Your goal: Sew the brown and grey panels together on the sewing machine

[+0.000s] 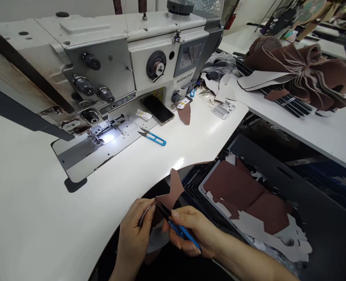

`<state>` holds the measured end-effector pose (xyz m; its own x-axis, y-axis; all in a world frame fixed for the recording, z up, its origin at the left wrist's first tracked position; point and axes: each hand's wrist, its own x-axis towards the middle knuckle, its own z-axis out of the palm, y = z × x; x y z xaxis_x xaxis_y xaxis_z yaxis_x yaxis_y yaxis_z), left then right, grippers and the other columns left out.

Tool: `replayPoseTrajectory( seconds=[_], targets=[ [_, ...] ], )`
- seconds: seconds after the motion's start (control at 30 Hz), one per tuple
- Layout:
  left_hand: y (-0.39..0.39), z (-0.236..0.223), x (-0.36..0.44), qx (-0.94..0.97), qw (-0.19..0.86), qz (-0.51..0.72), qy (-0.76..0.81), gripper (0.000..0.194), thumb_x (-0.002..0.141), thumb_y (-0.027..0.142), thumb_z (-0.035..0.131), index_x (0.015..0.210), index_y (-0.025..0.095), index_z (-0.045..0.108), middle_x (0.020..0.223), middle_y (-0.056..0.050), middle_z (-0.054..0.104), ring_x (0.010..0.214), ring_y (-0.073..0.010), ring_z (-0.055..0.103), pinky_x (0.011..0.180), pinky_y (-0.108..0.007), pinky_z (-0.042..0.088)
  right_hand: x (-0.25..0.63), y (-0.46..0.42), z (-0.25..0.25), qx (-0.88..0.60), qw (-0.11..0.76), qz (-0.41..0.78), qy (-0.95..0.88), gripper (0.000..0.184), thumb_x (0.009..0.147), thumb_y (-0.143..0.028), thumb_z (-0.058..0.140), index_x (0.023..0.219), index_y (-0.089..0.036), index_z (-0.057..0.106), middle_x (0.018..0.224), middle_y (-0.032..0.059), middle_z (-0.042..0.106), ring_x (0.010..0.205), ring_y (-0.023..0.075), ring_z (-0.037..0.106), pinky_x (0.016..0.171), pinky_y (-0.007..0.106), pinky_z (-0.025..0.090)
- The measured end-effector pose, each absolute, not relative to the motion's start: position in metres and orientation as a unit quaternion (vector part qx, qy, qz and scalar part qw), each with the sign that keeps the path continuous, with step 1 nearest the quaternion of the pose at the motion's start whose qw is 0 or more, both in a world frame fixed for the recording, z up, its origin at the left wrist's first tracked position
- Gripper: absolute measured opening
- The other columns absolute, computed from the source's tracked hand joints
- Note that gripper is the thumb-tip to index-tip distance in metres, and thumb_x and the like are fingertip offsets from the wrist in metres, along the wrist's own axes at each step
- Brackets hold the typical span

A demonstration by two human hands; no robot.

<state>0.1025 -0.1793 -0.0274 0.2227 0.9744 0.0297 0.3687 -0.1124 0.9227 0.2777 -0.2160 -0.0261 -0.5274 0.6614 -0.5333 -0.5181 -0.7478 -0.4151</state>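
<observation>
My left hand [136,230] pinches a brown cut piece of leather-like material [173,191] at its lower edge, just below the white table's front edge. My right hand [190,230] is closed round a blue-handled thread snipper [177,228], its dark blades touching the piece next to my left fingers. Both hands are close together over a dark area at the bottom centre.
An industrial sewing machine [108,66] stands on the white table [29,203], its needle plate lit. A second blue snipper [154,137], a phone [157,109] and a small brown piece [185,114] lie nearby. A tray of brown pieces [246,199] sits at the right; stacked brown pieces [302,66] lie at far right.
</observation>
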Motion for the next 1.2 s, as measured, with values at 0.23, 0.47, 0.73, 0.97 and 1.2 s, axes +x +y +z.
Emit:
replayPoseTrajectory(
  seconds=[0.23,0.47,0.73,0.97,1.2],
  targets=[
    [-0.18,-0.028,0.103,0.68,0.379,0.387,0.494,0.016,0.09,0.021,0.054,0.093,0.021,0.069,0.083,-0.001,0.068,0.075,-0.0116,0.066,0.066,-0.017,0.053,0.274,-0.215,-0.025,-0.365,0.342,0.862,-0.084,0.052,0.076,-0.055,0.071,0.082,-0.005,0.065,0.049,0.0017,0.057,0.026,0.0027,0.031,0.025,0.016,0.02],
    [-0.179,-0.031,0.101,0.664,0.401,0.375,0.507,0.014,0.088,0.025,0.055,0.087,0.022,0.07,0.081,0.0,0.069,0.072,-0.0126,0.066,0.065,-0.019,0.054,0.269,-0.217,-0.029,-0.387,0.342,0.853,-0.081,0.05,0.075,-0.056,0.072,0.079,-0.007,0.064,0.046,-0.0005,0.055,0.025,0.002,0.027,0.024,0.015,0.017],
    [-0.182,-0.036,0.1,0.628,0.432,0.382,0.522,0.013,0.086,0.029,0.06,0.084,0.023,0.071,0.082,0.0,0.069,0.073,-0.0132,0.065,0.064,-0.019,0.054,0.263,-0.218,-0.031,-0.382,0.358,0.847,-0.091,0.048,0.076,-0.055,0.072,0.075,-0.009,0.062,0.046,-0.0025,0.052,0.026,0.0016,0.025,0.025,0.015,0.015],
    [-0.184,-0.038,0.098,0.597,0.457,0.377,0.542,0.017,0.086,0.033,0.059,0.083,0.022,0.07,0.083,-0.002,0.069,0.075,-0.0156,0.065,0.067,-0.023,0.056,0.272,-0.226,-0.036,-0.409,0.347,0.805,-0.253,0.051,0.083,-0.062,0.059,0.083,-0.011,0.061,0.052,-0.0028,0.052,0.03,0.003,0.029,0.03,0.017,0.02],
    [-0.181,-0.038,0.099,0.688,0.406,0.388,0.459,0.015,0.088,0.02,0.056,0.096,0.024,0.069,0.089,-0.001,0.065,0.083,-0.0135,0.065,0.072,-0.021,0.055,0.284,-0.202,-0.011,-0.564,0.315,0.28,-0.71,0.035,0.089,-0.036,0.057,0.116,-0.014,0.056,0.108,0.0157,0.062,0.095,0.0234,0.061,0.075,0.032,0.049]
  ],
)
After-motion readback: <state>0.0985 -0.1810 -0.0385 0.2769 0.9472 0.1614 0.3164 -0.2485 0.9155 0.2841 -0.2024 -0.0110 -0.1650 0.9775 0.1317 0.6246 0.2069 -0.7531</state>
